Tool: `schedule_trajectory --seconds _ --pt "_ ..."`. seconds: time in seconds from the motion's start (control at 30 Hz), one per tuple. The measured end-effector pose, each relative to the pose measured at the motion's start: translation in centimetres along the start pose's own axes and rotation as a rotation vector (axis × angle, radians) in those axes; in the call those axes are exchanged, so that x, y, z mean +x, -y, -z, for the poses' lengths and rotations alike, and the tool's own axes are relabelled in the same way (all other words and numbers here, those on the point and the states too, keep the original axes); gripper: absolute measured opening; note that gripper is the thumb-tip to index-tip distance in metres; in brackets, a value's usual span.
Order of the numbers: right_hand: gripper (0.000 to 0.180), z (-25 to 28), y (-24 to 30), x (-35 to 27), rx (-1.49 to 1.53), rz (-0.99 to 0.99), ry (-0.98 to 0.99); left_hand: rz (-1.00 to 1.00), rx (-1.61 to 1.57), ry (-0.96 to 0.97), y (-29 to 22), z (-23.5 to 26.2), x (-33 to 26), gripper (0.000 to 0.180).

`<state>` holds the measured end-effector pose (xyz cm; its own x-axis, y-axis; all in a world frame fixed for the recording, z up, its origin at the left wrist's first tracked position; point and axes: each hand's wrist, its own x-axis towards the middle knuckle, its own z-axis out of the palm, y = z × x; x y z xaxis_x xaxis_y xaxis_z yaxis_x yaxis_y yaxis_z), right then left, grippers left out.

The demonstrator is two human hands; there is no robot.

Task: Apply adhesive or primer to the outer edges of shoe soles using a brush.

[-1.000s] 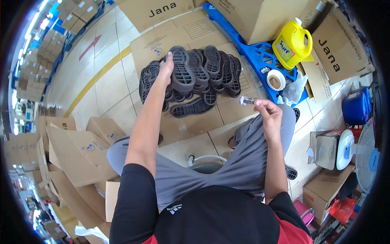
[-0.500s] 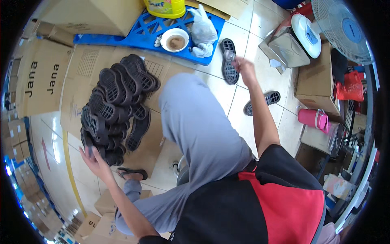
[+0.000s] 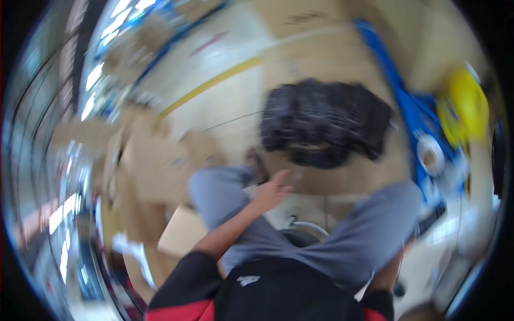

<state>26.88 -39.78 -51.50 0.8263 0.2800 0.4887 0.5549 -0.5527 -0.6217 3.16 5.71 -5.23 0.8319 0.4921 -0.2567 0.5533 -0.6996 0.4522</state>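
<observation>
Motion blurs the view. My left hand (image 3: 272,192) is above my left knee, near the front edge of a cardboard sheet (image 3: 353,179); its fingers reach forward, look apart, and show nothing between them. Beyond it, a pile of dark brown shoe soles (image 3: 326,120) lies on the cardboard. My right hand (image 3: 409,247) is low beside my right knee, mostly hidden behind the leg, so its fingers do not show. Close to that hand is a dark sole (image 3: 430,219); whether the hand touches it I cannot tell.
A blue plastic pallet (image 3: 383,53) runs along the right of the cardboard, bearing a white bowl (image 3: 430,154) and a yellow tub (image 3: 465,107). Cardboard boxes (image 3: 160,166) stand at left. A yellow floor line (image 3: 214,83) crosses the tiles.
The view has swung left, so the sole pile sits ahead. My right hand has dropped from over the floor sole to beside the right knee. My left hand is now away from the pile.
</observation>
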Motion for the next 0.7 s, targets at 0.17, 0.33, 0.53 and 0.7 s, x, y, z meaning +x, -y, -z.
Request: schedule_trajectory --seconds 0.17,0.33,0.53,0.7 --pt "0.031 15.9 -5.1 -12.3 0.364 0.047 0.005 -0.010 0.060 -0.004 -1.5 0.2 -0.3 0.055" --pt "0.027 32.5 -11.6 -14.4 0.395 -0.135 0.006 -0.043 -0.051 -0.042 0.7 0.1 -1.9 0.056" --pt "0.024 32.2 -7.2 -3.9 0.402 -0.421 -0.029 -0.147 -0.099 -0.057 -1.2 0.1 -1.3 0.057" --pt "0.021 34.4 -0.1 7.4 0.317 -0.380 0.134 -0.228 -0.173 -0.141 -1.0 -0.1 -1.9 0.056"
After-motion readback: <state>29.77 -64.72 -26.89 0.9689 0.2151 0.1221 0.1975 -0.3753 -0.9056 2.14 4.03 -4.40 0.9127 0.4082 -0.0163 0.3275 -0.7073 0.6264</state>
